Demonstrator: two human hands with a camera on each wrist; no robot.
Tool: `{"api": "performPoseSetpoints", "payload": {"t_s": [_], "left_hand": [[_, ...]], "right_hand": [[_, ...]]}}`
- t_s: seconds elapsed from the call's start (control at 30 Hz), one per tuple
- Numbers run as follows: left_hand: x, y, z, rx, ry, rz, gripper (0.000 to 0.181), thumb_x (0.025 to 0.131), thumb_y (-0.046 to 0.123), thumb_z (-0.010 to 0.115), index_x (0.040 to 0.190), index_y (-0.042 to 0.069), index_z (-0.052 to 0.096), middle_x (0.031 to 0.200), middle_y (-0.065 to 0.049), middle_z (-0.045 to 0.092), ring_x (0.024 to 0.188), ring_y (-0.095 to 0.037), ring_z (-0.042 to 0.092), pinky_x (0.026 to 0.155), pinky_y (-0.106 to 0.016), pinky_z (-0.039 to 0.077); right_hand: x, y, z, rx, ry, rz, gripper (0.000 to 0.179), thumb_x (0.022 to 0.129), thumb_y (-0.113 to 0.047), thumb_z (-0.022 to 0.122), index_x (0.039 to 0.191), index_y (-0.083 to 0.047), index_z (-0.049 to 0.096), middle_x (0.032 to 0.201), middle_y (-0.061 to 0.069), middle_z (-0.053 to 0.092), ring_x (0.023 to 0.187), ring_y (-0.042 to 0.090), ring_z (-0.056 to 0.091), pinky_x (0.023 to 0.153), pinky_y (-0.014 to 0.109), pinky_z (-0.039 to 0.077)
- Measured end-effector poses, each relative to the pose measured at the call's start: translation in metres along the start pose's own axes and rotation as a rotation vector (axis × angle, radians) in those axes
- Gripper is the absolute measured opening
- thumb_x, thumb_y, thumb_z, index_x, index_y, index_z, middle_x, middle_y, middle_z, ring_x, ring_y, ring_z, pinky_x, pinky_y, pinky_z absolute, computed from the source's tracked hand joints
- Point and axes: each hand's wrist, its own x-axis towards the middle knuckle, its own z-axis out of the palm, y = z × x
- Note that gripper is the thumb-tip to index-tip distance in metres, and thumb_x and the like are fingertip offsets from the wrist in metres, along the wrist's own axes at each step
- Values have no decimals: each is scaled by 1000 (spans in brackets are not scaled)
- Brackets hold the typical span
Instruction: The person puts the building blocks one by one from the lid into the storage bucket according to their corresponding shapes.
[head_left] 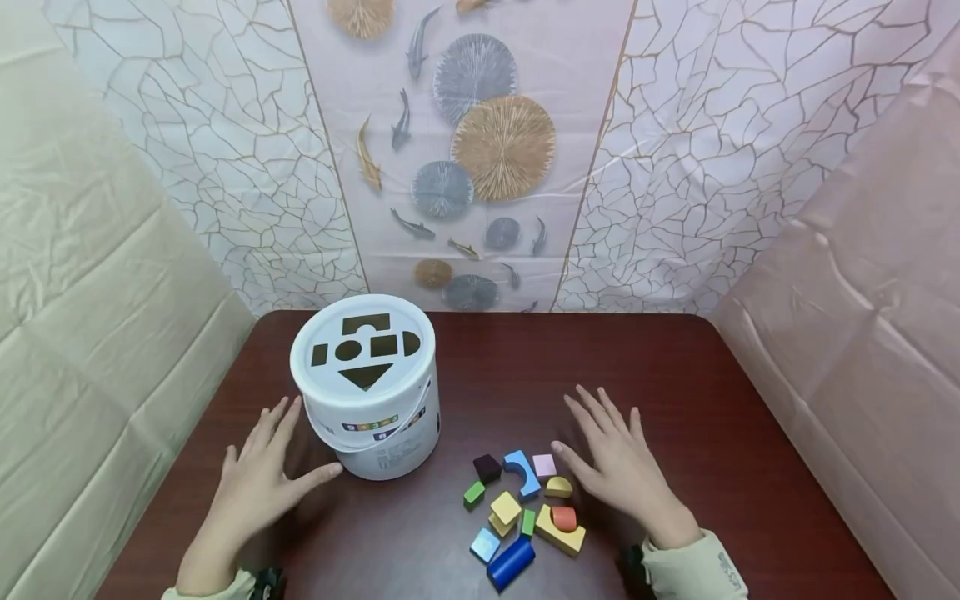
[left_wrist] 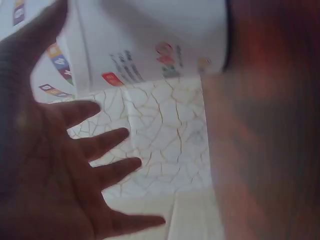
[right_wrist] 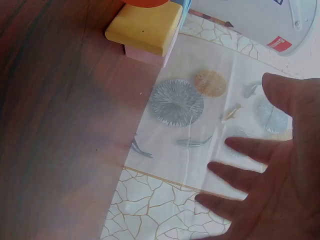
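Note:
A white lidded bucket [head_left: 375, 433] stands left of centre, its lid [head_left: 333, 325] cut with several dark shaped holes. Beside its left wall my left hand [head_left: 255, 483] is spread, fingers straight and nothing in the palm. In the left wrist view the bucket's printed wall [left_wrist: 150, 40] rises past the thumb. My right hand [head_left: 618, 458] is spread at the right of a group of blocks, also holding nothing. Nearest to it lie a yellow half-round block [head_left: 558, 487], a pink block [head_left: 544, 466] and an orange-red block [head_left: 563, 519] resting in a yellow arched block [head_left: 561, 540].
Further blocks lie on the brown table [head_left: 600, 350]: a blue arch [head_left: 522, 473], a dark block [head_left: 487, 468], a green block [head_left: 474, 495], a light blue block [head_left: 485, 545], a blue cylinder [head_left: 512, 563] and stacked yellow blocks [head_left: 506, 507]. Patterned cloth [head_left: 675, 167] hangs behind the table.

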Motion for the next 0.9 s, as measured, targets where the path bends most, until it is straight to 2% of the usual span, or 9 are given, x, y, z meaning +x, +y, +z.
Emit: {"api": "performPoseSetpoints", "payload": {"t_s": [0.07,0.1,0.2,0.27,0.33,0.43,0.57,0.7,0.9], "left_hand": [[2,1,-3,-144,19,21,103,88,52,73,163,15,13,164,-20,20,148,-45,19,105,-77,15],[4,2,-5,-223,36,30,96,93,44,70,163,14,11,164,-20,20,148,-44,19,111,-69,18],[17,11,-14,-463,116,29,69,106,28,51,162,12,14,162,-19,25,147,-39,24,116,-37,25],[29,19,-20,-593,156,-7,57,110,29,35,162,14,16,162,-15,28,148,-34,25,114,-27,25],[43,28,-23,-714,187,-73,54,111,35,25,161,16,20,162,-11,29,148,-30,27,114,-30,28],[61,36,-19,-825,220,-143,57,109,43,23,160,18,26,162,-4,30,148,-20,28,116,-42,28],[81,39,-14,-958,250,-101,57,109,45,31,156,13,38,156,-4,39,142,-15,34,116,-40,24],[97,40,-20,-1094,212,-55,57,108,44,37,148,5,47,144,-10,50,133,-16,43,113,-33,27],[108,42,-22,-1173,165,-45,51,109,33,35,151,4,43,146,-12,47,132,-17,44,108,-24,33]], "right_hand": [[0,-1,1,35,-12,-35,70,95,-56,61,150,-16,48,158,9,39,147,35,31,111,69,20],[0,-1,2,50,-21,-54,65,95,-53,62,148,-16,51,154,8,45,143,33,38,111,66,27],[3,0,3,87,-71,-113,49,96,-41,67,137,-14,62,138,7,60,127,28,56,101,55,45],[7,3,4,112,-130,-138,42,96,-33,70,132,-12,66,130,6,64,119,25,61,95,50,51],[12,6,9,130,-209,-157,38,95,-28,71,129,-10,66,127,5,65,116,24,62,94,49,52],[19,11,19,165,-302,-176,37,96,-24,71,129,-9,65,125,5,65,115,22,61,94,47,51],[26,11,25,202,-360,-190,35,97,-26,69,127,-10,67,121,4,67,111,20,62,92,45,52],[28,7,21,225,-415,-193,34,96,-27,70,125,-9,68,118,4,68,107,20,63,91,46,52],[32,3,17,246,-505,-192,34,95,-28,71,124,-10,69,115,1,68,101,15,62,86,40,53]]}}
